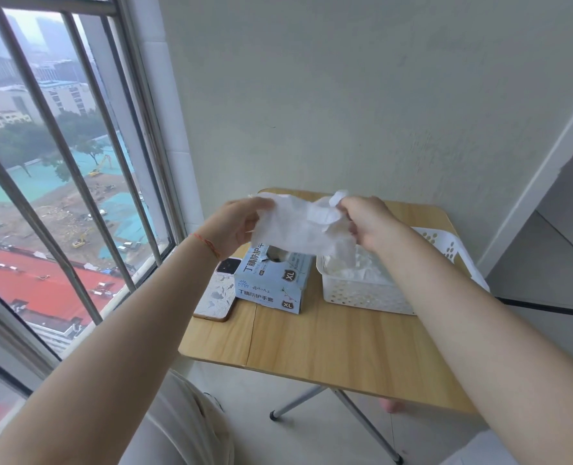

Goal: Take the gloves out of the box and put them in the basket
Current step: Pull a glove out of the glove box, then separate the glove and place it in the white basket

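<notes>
Both hands hold one white glove (298, 226) up above the box (271, 283) and basket (362, 293) — left hand (234, 226) pinches its left edge, right hand (369, 223) grips its right end.

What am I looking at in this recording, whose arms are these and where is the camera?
There is no machine here. One camera sits on a person's head and looks forward and down, so the two bare arms are the wearer's own. The left hand and the right hand each pinch an end of a white glove, held in the air above the table. On the small wooden folding table stand a blue glove box marked XL, a white perforated plastic basket with white gloves already inside, and a phone lying by the box. A barred window is at the left.
</notes>
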A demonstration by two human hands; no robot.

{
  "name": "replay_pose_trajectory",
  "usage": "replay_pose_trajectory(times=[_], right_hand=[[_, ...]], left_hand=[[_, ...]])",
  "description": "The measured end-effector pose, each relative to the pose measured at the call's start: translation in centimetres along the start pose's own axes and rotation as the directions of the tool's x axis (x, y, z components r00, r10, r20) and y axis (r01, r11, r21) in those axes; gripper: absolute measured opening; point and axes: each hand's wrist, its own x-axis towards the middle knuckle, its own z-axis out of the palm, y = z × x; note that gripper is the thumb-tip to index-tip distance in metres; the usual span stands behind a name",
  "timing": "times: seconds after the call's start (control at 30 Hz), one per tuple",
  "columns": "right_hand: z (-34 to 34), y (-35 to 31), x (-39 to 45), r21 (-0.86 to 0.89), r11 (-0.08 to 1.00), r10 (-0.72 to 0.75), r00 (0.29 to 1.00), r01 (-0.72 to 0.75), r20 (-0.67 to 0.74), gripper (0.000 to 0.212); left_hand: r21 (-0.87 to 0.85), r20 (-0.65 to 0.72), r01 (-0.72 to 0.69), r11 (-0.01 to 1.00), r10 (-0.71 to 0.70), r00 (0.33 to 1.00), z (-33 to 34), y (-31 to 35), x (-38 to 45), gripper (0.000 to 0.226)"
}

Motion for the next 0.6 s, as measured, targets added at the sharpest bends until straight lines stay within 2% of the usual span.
replay_pose_trajectory(times=[0.1,0.17,0.2,0.27,0.33,0.4,0.5,0.6], right_hand=[[0.8,-0.6,-0.5,-0.275,0.957,-0.114,0.991,0.091,-0.069,0.012],[1.6,-1.5,-1.5,-0.31,0.93,-0.238,0.966,0.198,-0.097,0.015],[2.0,-1.9,-2.0,-0.283,0.923,-0.289,0.956,0.262,-0.057,0.013],[2.7,-2.5,-3.4,-0.217,0.911,-0.326,0.935,0.351,0.142,0.013],[3.2,-2.7,-4.4,-0.264,0.883,-0.282,0.887,0.389,0.365,0.033],[3.3,-2.5,-4.6,-0.359,0.836,-0.238,0.865,0.414,0.442,0.046],[3.1,-2.0,-3.9,-0.431,0.794,-0.268,0.883,0.429,0.385,0.03],[2.7,-2.0,-3.7,-0.453,0.794,-0.3,0.909,0.406,0.29,0.014]], left_hand=[[-0.001,-0.135,-0.003,1.0,0.003,0.991,0.3,0.9,-0.3,0.008],[0.04,-0.163,-0.026,0.999,0.032,0.986,0.8,1.4,-0.3,0.002],[0.057,-0.165,-0.036,0.998,0.045,0.985,1.2,1.7,-0.3,0.006],[0.094,-0.156,-0.049,0.994,0.063,0.986,1.9,2.0,-0.2,0.024],[0.119,-0.114,-0.057,0.991,0.071,0.991,2.8,2.4,-0.5,0.031],[0.113,-0.062,-0.055,0.992,0.063,0.996,3.3,2.6,-0.6,0.028],[0.093,0.02,-0.009,0.996,0.007,1.0,3.2,2.9,-1.1,0.033],[0.236,-0.073,-0.04,0.971,0.059,0.996,3.0,2.7,-1.1,0.027]])
